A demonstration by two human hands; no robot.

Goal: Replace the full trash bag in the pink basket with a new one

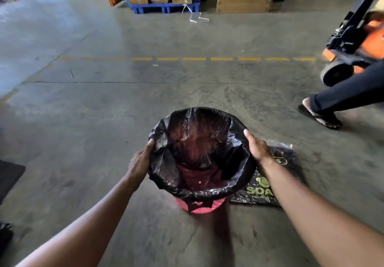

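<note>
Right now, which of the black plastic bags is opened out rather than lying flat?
The black bag lining the pink basket, its mouth folded over the rim. The printed bag pack lies flat on the floor beside the basket.

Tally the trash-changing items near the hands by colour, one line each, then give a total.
Pink: 1, the pink basket
Black: 2, the black trash bag lining the basket and the flat pack of black bags on the floor beside it
Total: 3
</note>
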